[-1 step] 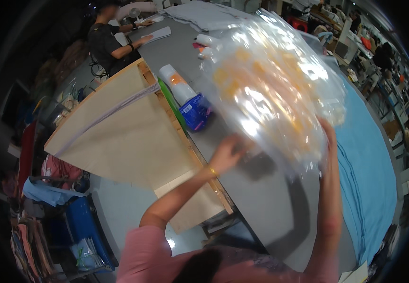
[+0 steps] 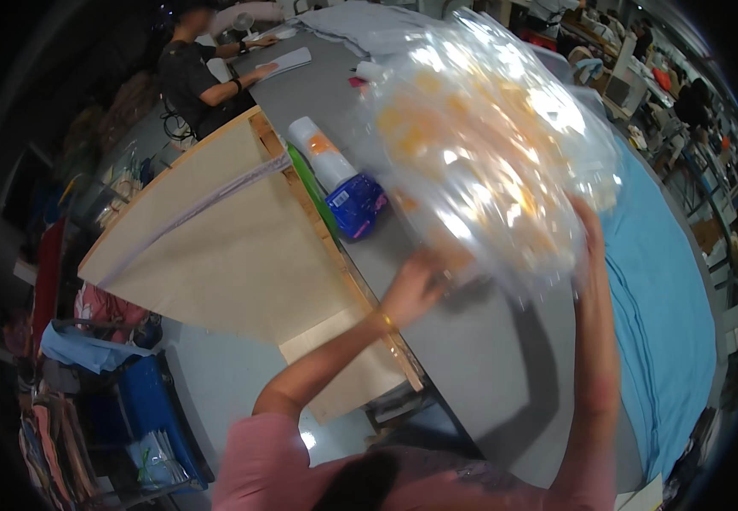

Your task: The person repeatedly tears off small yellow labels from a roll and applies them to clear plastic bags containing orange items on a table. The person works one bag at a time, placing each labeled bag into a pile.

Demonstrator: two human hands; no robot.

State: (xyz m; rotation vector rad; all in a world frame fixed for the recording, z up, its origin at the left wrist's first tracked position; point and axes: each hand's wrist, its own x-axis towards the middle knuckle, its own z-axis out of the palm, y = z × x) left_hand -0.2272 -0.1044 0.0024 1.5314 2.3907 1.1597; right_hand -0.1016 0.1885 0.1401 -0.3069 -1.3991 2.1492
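Note:
A loose stack of clear plastic bags [image 2: 488,162] with yellow-orange patches hangs over the grey table, shiny and smeared by motion. At its lower left corner, my left hand [image 2: 420,283] has its fingers closed on the plastic; a yellow band circles that wrist. My right hand [image 2: 588,234] grips the right edge of the stack, its fingers mostly hidden by the film. Left of the bags lie a blue packet [image 2: 356,206] and a white roll with an orange patch [image 2: 319,153], beside a green strip [image 2: 311,189].
A pale wooden board [image 2: 215,238] with a raised edge adjoins the grey table [image 2: 488,366] on the left. Layered light-blue cloth [image 2: 658,315] covers the right side. Across the table, a person [image 2: 203,72] handles folded white material [image 2: 285,63]. A blue bin [image 2: 152,400] stands at lower left.
The bags have shifted slightly up and to the left, with my right hand rising along with them. My left hand's fingers have moved a little right, onto the bags' lower corner.

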